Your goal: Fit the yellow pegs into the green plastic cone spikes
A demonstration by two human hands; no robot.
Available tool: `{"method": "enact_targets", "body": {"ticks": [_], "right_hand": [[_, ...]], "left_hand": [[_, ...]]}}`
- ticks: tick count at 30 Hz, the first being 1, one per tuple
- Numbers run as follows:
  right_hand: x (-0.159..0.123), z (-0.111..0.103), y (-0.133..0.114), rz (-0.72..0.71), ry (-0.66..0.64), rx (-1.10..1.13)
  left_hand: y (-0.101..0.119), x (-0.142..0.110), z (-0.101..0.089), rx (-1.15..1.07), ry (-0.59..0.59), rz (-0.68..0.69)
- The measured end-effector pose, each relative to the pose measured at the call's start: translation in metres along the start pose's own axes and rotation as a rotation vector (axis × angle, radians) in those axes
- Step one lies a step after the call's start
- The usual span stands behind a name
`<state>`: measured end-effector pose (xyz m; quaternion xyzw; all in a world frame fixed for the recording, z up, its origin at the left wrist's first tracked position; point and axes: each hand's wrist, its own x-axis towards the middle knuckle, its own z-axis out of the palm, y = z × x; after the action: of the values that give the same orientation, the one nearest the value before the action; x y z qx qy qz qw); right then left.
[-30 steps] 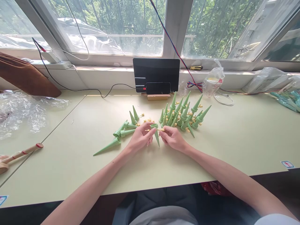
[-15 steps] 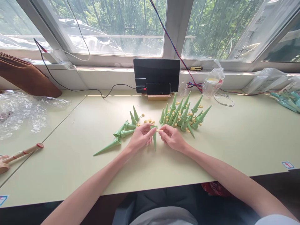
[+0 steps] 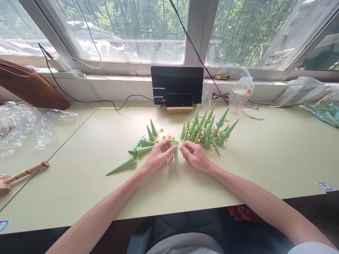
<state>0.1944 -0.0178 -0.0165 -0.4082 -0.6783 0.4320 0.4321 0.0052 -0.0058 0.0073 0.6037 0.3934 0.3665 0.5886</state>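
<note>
My left hand [image 3: 160, 154] pinches a green plastic spike [image 3: 176, 158] near its wide top, with the point hanging down. Close on its right, my right hand [image 3: 195, 155] has thumb and fingertips closed on a small yellow valve [image 3: 179, 148], which meets the side of the spike. The fingertips hide most of that valve. Left of my hands, several green spikes without visible valves [image 3: 123, 165] lie or stand. Loose yellow valves [image 3: 168, 137] lie just beyond my left hand. A cluster of green spikes with yellow valves [image 3: 209, 128] stands beyond my right hand.
A black tablet [image 3: 177, 83] with a phone [image 3: 179, 100] before it leans at the back on a cardboard stand [image 3: 179, 110]. Clear plastic wrap [image 3: 29, 123] and a wooden-handled tool [image 3: 26, 173] lie left. A bagged cup [image 3: 241, 92] and cables stand back right.
The held spike has shifted slightly right and down, its tip swinging a little right. Both hands stay close together with their grips unchanged.
</note>
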Motion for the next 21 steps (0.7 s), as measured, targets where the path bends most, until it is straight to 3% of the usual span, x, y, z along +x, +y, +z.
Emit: {"method": "enact_targets", "body": {"ticks": [12,21], "right_hand": [[-0.0007,0.0001,-0.0011,-0.101,0.055,-0.082],[-0.0001,-0.0019,0.0024,-0.303,0.076,-0.268]], "left_hand": [[-0.0033,0.0026,-0.0031,-0.09,0.022,-0.04],[-0.0056,0.0058,-0.0048,-0.156,0.038,-0.081]]}}
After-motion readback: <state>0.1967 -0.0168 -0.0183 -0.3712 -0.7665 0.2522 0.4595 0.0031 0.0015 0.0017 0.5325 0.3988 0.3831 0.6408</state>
